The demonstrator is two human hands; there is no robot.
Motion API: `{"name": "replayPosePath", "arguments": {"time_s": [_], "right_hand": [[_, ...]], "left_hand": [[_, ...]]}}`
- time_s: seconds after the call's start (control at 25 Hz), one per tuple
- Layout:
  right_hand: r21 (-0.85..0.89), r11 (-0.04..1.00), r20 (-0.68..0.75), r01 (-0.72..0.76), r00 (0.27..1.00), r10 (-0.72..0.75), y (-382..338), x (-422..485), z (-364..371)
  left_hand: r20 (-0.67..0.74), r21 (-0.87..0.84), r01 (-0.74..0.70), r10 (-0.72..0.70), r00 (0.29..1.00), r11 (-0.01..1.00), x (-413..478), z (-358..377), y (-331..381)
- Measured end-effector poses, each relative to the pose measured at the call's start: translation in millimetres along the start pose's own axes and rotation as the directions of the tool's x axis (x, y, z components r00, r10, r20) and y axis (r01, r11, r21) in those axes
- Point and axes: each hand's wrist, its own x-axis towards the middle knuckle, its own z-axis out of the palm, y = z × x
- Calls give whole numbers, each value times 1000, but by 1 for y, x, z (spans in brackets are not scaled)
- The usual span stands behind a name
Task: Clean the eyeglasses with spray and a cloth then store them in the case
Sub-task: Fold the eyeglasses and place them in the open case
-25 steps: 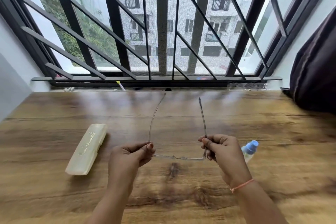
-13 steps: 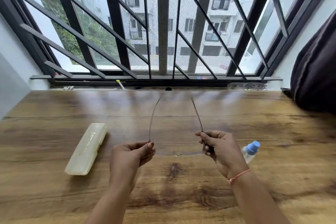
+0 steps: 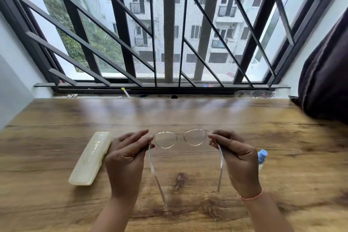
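While left hand (image 3: 125, 158) and right hand (image 3: 239, 160) pinch the eyeglasses (image 3: 166, 140) by the corners, cleaning looks unstarted, with the spray bottle (image 3: 262, 156) likely next.

One pair of clear-rimmed, thin-framed eyeglasses (image 3: 180, 134) is showing, with two oval lenses and two slim temple arms. Two bare hands are pinching it, the left hand (image 3: 126, 158) and the right hand (image 3: 237, 158), one at each end of the frame. One long, pale yellowish plastic case (image 3: 90, 158) is lying on the one brown wood-grain tabletop (image 3: 188, 115), and one small spray bottle (image 3: 262, 156) with a light blue cap is resting there too. One thin orange thread band (image 3: 252, 197) is circling the right wrist.
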Motion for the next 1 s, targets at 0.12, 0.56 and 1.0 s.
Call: {"name": "replayPosePath", "arguments": {"time_s": [0.12,0.56,1.0], "right_hand": [[-56,995,-9,87,996,-88,-4,-3,-2],[-321,852,39,414,904,-425,-43,-4,0],[-624,599,228,501,851,-473,-47,-7,3]], "left_hand": [[-33,30,-89,90,995,996,1,0,1],[-117,-175,-196,177,977,965,5,-7,21],[-131,-159,-234,215,968,959,-2,-9,31]]}}
